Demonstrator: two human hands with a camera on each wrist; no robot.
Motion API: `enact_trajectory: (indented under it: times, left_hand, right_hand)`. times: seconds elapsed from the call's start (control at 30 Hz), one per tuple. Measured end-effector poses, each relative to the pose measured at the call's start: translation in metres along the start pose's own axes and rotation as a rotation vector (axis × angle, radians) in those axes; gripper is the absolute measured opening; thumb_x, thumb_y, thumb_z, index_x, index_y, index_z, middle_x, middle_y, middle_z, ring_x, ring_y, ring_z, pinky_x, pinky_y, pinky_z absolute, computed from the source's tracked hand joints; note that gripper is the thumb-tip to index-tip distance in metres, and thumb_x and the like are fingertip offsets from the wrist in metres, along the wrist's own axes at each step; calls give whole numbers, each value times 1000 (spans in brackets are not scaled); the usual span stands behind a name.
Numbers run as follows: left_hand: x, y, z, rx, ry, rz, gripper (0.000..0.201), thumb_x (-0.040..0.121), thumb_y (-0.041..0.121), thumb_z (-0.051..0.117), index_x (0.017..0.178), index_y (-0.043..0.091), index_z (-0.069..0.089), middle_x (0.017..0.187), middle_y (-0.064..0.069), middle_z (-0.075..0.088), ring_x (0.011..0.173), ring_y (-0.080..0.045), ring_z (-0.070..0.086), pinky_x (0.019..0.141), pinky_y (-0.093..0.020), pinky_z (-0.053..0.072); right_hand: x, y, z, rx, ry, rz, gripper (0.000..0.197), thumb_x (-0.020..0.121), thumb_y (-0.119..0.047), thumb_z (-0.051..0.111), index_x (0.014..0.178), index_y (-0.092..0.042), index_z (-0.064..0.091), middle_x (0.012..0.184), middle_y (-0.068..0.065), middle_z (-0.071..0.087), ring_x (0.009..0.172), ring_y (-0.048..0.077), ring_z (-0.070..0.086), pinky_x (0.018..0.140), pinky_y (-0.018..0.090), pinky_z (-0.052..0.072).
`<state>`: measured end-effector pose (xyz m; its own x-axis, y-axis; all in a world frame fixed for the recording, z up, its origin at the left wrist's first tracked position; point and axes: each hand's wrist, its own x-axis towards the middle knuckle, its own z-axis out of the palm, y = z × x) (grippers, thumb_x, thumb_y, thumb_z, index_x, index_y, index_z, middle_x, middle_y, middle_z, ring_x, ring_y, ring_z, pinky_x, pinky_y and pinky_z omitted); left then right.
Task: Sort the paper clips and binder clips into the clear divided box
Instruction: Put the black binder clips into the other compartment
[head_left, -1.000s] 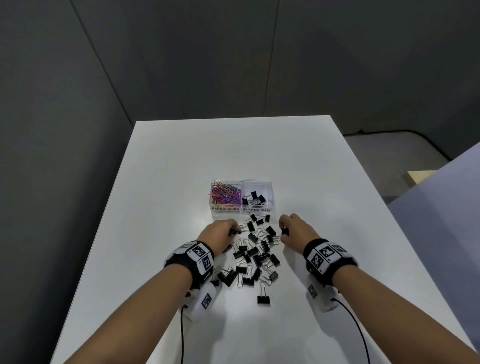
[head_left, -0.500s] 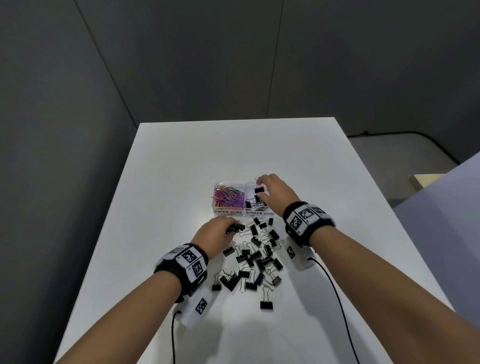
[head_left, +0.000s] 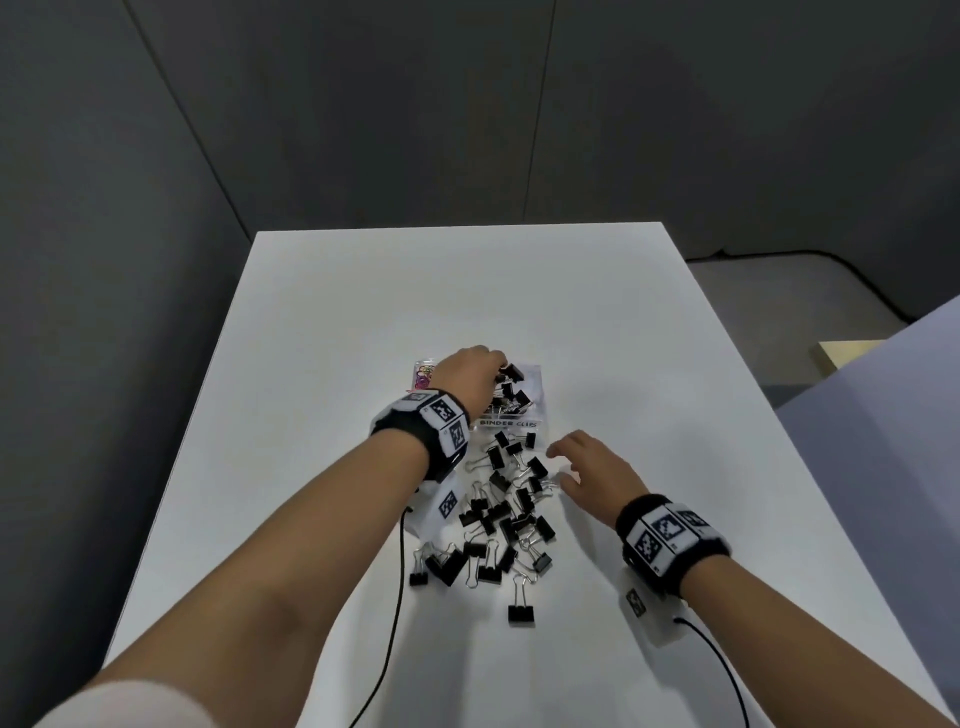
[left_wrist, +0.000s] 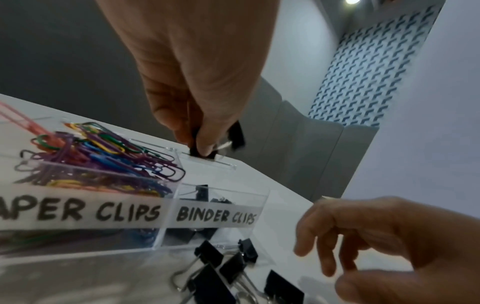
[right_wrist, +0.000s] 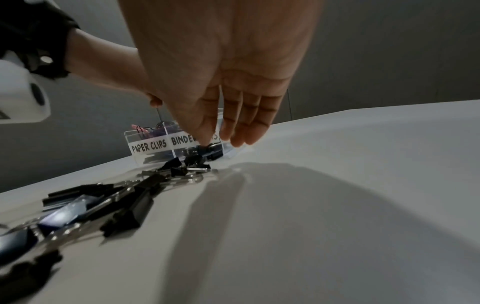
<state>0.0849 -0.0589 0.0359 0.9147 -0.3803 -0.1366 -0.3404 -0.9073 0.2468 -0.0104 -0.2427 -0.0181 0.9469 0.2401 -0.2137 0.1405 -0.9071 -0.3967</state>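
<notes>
The clear divided box (head_left: 535, 415) stands at mid-table, labelled PAPER CLIPS and BINDER CLIPS (left_wrist: 215, 216). Coloured paper clips (left_wrist: 103, 156) fill its left compartment, and a few black binder clips (head_left: 514, 400) lie in the right one. My left hand (head_left: 498, 366) hovers over the right compartment and pinches black binder clips (left_wrist: 202, 153) in its fingertips. A pile of black binder clips (head_left: 506, 514) lies on the table in front of the box. My right hand (head_left: 558, 462) hangs over the pile's right edge, fingers straight and holding nothing (right_wrist: 228, 139).
The white table (head_left: 623, 338) stretches bare behind and to both sides of the box. One binder clip (head_left: 520, 605) sits apart at the pile's near end. Thin black cables (head_left: 395, 597) trail from both wrist cameras toward the near edge.
My left hand lifted from the pile with binder clips and moved forward over the binder compartment. My right hand left the box and came back to the pile's right edge, empty.
</notes>
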Motion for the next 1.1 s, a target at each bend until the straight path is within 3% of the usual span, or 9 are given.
enact_trajectory:
  times: [0.1, 0.17, 0.23, 0.3, 0.4, 0.47, 0.67, 0.9, 1.1]
  left_hand:
    - [-4, 5, 2, 77, 45, 97, 39, 94, 8, 45, 131, 16, 52, 130, -7, 53, 114, -28, 55, 80, -39, 50]
    - [-15, 10, 6, 102, 50, 224, 32, 95, 12, 43, 124, 16, 56, 124, -5, 55, 110, -26, 56, 75, -37, 49]
    - [-29, 11, 18, 166, -34, 351, 31, 95, 14, 42, 122, 15, 57, 120, -4, 56, 109, -23, 56, 71, -30, 45]
    - [-43, 8, 35, 211, -138, 400, 38, 92, 15, 45, 129, 17, 51, 130, -4, 50, 118, -22, 50, 80, -32, 46]
    - [-54, -2, 52, 231, -234, 317, 59, 89, 19, 49, 145, 23, 31, 153, -4, 27, 135, -25, 34, 104, -38, 37]
    - [-57, -3, 56, 234, -256, 275, 65, 90, 19, 48, 148, 23, 22, 156, -4, 19, 138, -27, 30, 107, -39, 34]
    - [-51, -3, 64, 114, -235, 143, 56, 92, 14, 52, 143, 19, 31, 144, -7, 34, 129, -27, 40, 93, -39, 48]
    - [-51, -5, 72, 34, -216, 88, 32, 89, 7, 55, 120, 7, 51, 137, -11, 35, 121, -28, 42, 90, -39, 52]
    - [-45, -4, 74, -15, -231, 42, 48, 89, 2, 55, 134, 8, 41, 134, -14, 37, 120, -32, 47, 93, -41, 50]
  right_hand:
    - [-1, 0, 8, 7, -48, -83, 42, 91, -20, 52, 133, -19, 46, 137, 2, 43, 121, 21, 46, 97, 30, 42]
    - [0, 0, 13, -9, -79, -141, 52, 87, -19, 55, 137, -17, 43, 143, 4, 40, 124, 24, 44, 103, 32, 37]
    - [1, -1, 15, -38, -87, -175, 54, 85, -17, 55, 138, -16, 43, 146, 5, 38, 124, 27, 43, 105, 34, 36]
    - [0, -2, 16, -85, -90, -184, 54, 86, -17, 54, 139, -16, 42, 148, 4, 38, 125, 28, 42, 106, 34, 36]
    - [-1, -2, 19, -148, -93, -184, 54, 89, -19, 53, 141, -16, 39, 148, 3, 39, 127, 26, 41, 105, 34, 38]
    - [-1, -4, 21, -169, -73, -186, 52, 90, -20, 53, 140, -16, 39, 145, 2, 42, 125, 26, 43, 102, 34, 40]
    - [4, -14, 21, -165, -92, -122, 37, 93, -24, 52, 129, -17, 50, 131, 6, 47, 117, 24, 46, 88, 34, 48]
    - [11, -22, 24, -125, -85, -38, 27, 89, -19, 52, 114, -8, 51, 120, 10, 48, 103, 27, 51, 83, 37, 50]
    - [22, -26, 19, -126, -164, 8, 22, 89, -15, 49, 110, -8, 48, 113, 10, 52, 96, 27, 55, 78, 36, 47]
